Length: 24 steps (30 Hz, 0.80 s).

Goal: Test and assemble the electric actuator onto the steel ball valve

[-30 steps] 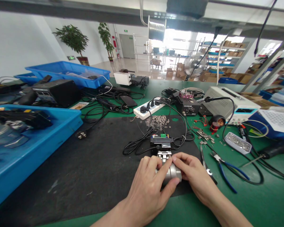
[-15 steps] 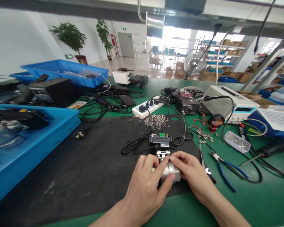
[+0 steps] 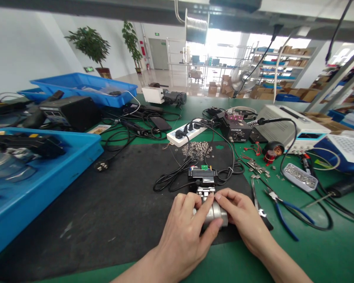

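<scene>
A silver metal valve [image 3: 217, 215] lies on the black mat, joined by a metal bracket [image 3: 205, 191] to a black actuator box [image 3: 201, 175]. A green terminal block [image 3: 204, 167] shows on the box's far side. My left hand [image 3: 185, 226] is closed round the valve body from the left, thumb on the near side, index finger stretched to the bracket. At that fingertip, my right hand [image 3: 240, 210] pinches with thumb and index finger beside the bracket's right corner. Whatever sits in this pinch is too small and covered to make out.
Loose nuts [image 3: 199, 149] are scattered behind the actuator, near a white power strip [image 3: 187, 133]. Blue-handled pliers [image 3: 280, 206], a wrench [image 3: 262, 212] and a tray of small parts [image 3: 300, 177] lie right. A blue bin [image 3: 61, 167] stands left; black cables [image 3: 169, 181] loop around the actuator.
The whole view has shifted slightly, so things sit a little further right. Both hands keep nearly the same grip on the valve and at the bracket.
</scene>
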Tool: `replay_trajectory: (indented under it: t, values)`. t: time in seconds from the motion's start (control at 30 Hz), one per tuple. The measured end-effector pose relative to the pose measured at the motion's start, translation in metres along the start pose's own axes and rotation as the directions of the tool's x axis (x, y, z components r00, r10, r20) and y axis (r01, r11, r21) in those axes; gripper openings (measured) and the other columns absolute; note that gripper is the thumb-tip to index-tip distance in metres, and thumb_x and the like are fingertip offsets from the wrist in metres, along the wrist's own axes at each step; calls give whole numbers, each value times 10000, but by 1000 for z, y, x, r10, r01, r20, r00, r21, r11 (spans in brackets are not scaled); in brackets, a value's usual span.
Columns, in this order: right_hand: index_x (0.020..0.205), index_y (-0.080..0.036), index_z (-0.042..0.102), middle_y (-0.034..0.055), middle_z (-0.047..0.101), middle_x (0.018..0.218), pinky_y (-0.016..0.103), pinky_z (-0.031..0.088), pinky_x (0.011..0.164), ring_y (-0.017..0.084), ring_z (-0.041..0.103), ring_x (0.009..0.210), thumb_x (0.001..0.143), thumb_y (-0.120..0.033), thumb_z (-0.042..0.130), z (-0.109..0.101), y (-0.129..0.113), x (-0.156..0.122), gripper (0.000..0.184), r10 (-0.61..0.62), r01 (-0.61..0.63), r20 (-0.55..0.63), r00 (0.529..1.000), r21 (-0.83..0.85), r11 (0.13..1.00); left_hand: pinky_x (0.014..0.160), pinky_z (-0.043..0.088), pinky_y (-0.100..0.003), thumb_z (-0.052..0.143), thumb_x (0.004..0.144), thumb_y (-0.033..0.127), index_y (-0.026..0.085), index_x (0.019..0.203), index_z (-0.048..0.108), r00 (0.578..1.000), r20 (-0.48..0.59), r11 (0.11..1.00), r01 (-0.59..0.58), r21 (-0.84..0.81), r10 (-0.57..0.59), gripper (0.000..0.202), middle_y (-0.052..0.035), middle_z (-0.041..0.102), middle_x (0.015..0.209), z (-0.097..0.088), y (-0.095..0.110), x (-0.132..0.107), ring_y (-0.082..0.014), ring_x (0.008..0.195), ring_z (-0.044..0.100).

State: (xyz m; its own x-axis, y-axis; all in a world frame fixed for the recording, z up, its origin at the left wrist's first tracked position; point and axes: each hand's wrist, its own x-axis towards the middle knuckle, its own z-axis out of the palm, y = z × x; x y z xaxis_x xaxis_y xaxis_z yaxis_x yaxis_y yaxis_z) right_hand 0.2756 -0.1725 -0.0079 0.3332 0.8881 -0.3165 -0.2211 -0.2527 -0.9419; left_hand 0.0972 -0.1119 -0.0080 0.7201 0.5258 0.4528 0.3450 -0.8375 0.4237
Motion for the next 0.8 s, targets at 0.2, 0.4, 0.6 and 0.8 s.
replay_trajectory:
  t: [0.2,0.4,0.6,0.8]
  values:
    - [945,-168,747,36,713,851,254,400,625,147,561,730,841,-526,776,0,-2,0,374,-12,12,29,1000,6,1000,813,457,-424,631,981,298,218,1495,506,1000,-9,1000,-4,-18,4,536,-103,506,1054,-1,0,1,-250,957,445]
    - [939,-164,719,12,664,777,245,359,583,122,513,658,824,-544,784,1,-1,1,403,7,-7,19,1000,18,1000,801,455,-406,638,972,264,186,1463,536,999,-44,1000,2,-15,-3,508,-102,508,1031,-1,1,0,-248,949,451]
    - [892,-178,678,-15,605,709,248,335,560,119,471,618,806,-585,780,1,-1,1,428,-4,3,19,1000,27,1000,806,446,-410,646,966,258,215,1469,533,999,-41,1000,-1,2,1,517,-98,510,1036,-1,2,0,-247,942,455]
    - [867,-176,704,-15,604,738,246,315,558,113,463,653,836,-541,773,1,-1,1,373,-58,58,13,998,-10,998,816,447,-409,646,971,259,213,1490,508,1000,-28,1000,-3,-10,3,539,-100,500,1050,-2,2,0,-247,957,438]
